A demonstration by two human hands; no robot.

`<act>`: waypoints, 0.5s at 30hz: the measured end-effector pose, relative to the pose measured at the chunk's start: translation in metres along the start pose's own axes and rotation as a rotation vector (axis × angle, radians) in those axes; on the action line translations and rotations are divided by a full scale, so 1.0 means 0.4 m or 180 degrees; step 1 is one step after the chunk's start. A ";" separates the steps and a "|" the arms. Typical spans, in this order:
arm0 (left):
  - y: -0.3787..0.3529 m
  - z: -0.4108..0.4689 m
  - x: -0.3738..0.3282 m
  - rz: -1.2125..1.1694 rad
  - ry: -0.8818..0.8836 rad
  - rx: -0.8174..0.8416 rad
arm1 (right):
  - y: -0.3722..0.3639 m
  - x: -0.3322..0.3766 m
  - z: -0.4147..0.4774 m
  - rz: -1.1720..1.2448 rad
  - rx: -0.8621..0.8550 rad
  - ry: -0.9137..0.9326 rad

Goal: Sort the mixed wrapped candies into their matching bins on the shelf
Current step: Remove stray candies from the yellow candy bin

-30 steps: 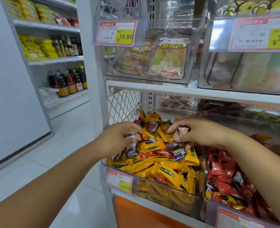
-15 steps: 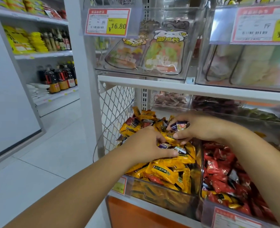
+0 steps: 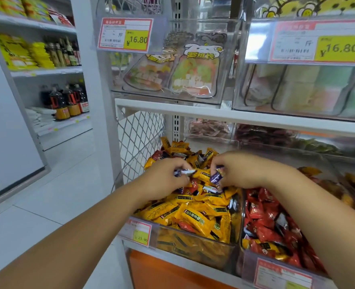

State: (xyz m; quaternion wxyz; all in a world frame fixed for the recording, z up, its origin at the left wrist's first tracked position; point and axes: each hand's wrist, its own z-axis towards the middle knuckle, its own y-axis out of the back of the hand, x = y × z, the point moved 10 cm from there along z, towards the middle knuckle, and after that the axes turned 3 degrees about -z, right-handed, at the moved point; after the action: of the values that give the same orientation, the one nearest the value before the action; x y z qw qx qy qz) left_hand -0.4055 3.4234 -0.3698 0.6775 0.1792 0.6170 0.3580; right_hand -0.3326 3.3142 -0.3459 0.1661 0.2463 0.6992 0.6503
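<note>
You're picking strays from the yellow bin (image 3: 195, 246), centre frame. Your left hand (image 3: 164, 181) pinches a purple-white candy (image 3: 182, 172), and your right hand (image 3: 246, 174) grips a purple candy (image 3: 215, 177). Next, find their matching bin, which isn't clear from here.

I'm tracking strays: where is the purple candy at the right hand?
Head view, centre: the purple candy is pinched in the right hand, just above the yellow candies, left of the red candies.

The left forearm (image 3: 78, 236) and right forearm (image 3: 322, 209) are reaching forward and converging. The left hand (image 3: 164, 180) is pinching a purple-white candy (image 3: 183, 172) in curled fingers. The right hand (image 3: 243, 173), knuckles up, is gripping a purple candy (image 3: 215, 177).
</note>
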 end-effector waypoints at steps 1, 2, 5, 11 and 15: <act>0.011 -0.003 0.003 -0.0087 -0.0023 -0.0055 | -0.014 0.013 0.002 -0.0210 0.0123 0.0026; 0.021 -0.006 0.007 -0.0164 -0.0024 -0.0105 | -0.028 0.026 0.004 -0.0323 0.0236 0.0065; 0.043 -0.016 0.021 -0.0314 0.0046 -0.0206 | -0.057 0.056 0.008 -0.0354 0.0501 0.0161; 0.054 -0.027 0.052 -0.0600 0.0392 -0.0101 | -0.098 0.063 0.024 0.0067 0.0884 0.0020; 0.051 -0.023 0.061 -0.0897 0.0536 -0.0134 | -0.099 0.068 0.025 0.0050 0.0832 0.0015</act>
State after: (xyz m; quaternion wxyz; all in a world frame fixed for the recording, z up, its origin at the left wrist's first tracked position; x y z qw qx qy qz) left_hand -0.4201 3.4527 -0.3745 0.6704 0.0460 0.6830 0.2861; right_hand -0.3547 3.3365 -0.3838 0.1259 0.2698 0.7765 0.5554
